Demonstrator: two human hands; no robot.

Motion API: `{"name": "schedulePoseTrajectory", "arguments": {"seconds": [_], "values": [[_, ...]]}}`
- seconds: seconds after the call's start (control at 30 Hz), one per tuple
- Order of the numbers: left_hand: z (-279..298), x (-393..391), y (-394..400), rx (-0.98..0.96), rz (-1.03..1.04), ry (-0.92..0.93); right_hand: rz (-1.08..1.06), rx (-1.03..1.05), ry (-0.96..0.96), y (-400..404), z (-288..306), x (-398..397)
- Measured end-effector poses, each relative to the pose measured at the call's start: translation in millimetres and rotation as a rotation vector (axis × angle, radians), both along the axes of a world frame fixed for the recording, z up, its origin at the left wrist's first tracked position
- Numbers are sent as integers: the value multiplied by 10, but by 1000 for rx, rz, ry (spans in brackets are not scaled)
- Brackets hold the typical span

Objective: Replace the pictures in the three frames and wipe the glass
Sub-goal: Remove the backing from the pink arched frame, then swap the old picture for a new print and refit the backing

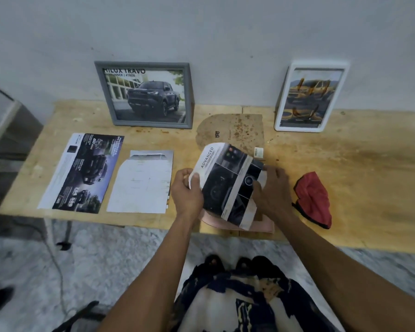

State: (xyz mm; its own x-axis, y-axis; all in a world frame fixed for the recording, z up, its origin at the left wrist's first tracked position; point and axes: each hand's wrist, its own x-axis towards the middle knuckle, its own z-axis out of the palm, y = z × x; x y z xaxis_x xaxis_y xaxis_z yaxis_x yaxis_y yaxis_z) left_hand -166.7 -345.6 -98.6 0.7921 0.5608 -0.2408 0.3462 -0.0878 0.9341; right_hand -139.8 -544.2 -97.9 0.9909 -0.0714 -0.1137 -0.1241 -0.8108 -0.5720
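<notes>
Plywood table vs a plain pale wall, speckled floor below.

Left hand: thumb + fingers pinch the left edge of a curled printed sheet w/ "ADVANCED" on it. Right hand: fingers curled round the sheet's right edge, tips partly hidden behind the paper. Sheet is held up just over a pink frame lying flat at the near table edge; only its lower edge + corner show, so can't tell if glass or an old pic is still in it.

Outward: brown backing board lies flat just behind the sheet, apart from the pink frame, so that frame looks open. Small label scrap beside the board. Red cloth bunched to the right, nobody touching it.

At the wall: grey frame leaning upright w/ a truck pic, white frame leaning upright w/ a yellowish pic. Left on the table: dark brochure page + a pale sheet, flat, side by side.

Progress, my read: 2 frames look closed up, whether those hold new pics can't tell. 3rd frame mid-swap: pic not yet seated, backing not on. Wiping status unknown; cloth idle.
</notes>
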Motion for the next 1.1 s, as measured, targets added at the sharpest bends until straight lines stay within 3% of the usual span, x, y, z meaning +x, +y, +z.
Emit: {"name": "schedulePoseTrajectory", "arguments": {"seconds": [0.17, 0.37, 0.53, 0.7, 0.9, 1.1], "values": [[251, 144, 56, -32, 20, -36, 141, 32, -5, -39, 262, 272], [299, -103, 54, -169, 195, -9, 191, 281, 85, 11, 308, 268], [186, -485, 158, -296, 240, 180, 62, 420, 180, 161, 150, 53], [173, -598, 396, -308, 253, 187, 3, 492, 253, 550, 131, 76], [122, -577, 1190, -272, 332, 174, 25, 551, 358, 1374, 37, 132], [63, -461, 2498, -31, 333, 203, 114, 444, 418, 2584, -31, 271]]}}
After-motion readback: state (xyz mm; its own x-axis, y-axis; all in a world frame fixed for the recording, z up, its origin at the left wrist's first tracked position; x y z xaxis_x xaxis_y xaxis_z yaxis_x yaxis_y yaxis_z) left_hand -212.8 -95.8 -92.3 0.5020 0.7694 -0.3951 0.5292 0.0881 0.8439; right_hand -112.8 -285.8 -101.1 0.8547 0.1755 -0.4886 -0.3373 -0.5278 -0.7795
